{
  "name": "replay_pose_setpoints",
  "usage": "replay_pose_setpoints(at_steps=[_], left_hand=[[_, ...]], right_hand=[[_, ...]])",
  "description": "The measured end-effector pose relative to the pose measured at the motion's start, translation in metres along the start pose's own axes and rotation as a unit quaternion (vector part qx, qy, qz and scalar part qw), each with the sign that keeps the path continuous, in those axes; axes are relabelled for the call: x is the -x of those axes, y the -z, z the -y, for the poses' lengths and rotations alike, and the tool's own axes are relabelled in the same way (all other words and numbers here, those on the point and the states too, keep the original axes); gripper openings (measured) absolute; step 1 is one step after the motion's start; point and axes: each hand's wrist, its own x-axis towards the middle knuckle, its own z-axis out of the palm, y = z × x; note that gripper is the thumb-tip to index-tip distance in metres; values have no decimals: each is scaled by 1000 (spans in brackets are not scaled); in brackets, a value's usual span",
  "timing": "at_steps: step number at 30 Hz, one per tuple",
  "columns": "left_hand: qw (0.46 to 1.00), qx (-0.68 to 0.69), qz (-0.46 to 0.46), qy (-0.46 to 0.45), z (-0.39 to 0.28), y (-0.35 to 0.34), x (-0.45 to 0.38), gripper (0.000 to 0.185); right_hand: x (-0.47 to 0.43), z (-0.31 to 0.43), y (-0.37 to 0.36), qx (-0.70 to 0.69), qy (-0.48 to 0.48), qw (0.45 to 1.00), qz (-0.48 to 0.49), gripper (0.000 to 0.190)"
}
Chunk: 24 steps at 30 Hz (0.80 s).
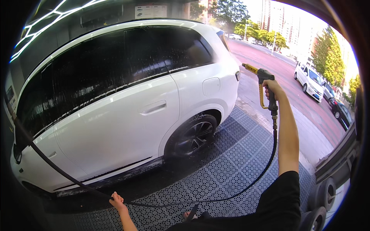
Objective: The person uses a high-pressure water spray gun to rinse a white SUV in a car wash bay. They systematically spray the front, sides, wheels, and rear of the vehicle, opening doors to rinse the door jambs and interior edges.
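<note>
My right hand [273, 89] grips the handle of a pressure-washer spray gun [265, 75], its yellow nozzle end pointing left at the rear of a white car [121, 112]. Fine spray hangs in front of the nozzle, near the car's rear side window. A black hose [261, 174] hangs from the metal coupling under the gun and curves down to the left. Low in the view, my left hand [118, 200] is closed around that hose, which runs on past it up to the left edge. The car's side is wet, with drops on its dark windows.
Grey perforated floor tiles [231, 161] lie beside the car. Several tyres [326, 194] stand at the lower right, near a wall ledge. Outside are a reddish paved street [260, 63], a parked white van [310, 80] and dark cars. Lit hexagonal lamps [55, 13] hang above.
</note>
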Motion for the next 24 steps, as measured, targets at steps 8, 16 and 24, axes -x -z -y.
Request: replay_pose_setpoints(at_steps=[8,16,24], left_hand=[[986,-76,149,6,36,-108,46,53],[958,-114,261,9,49,-124,85,47],[940,-120,315,49,12,-95,107,46]], right_hand=[[46,-74,-27,-54,8,993,103,22],[151,-101,-101,-84,104,975,180,7],[291,-99,-187,-81,156,940,293,8]])
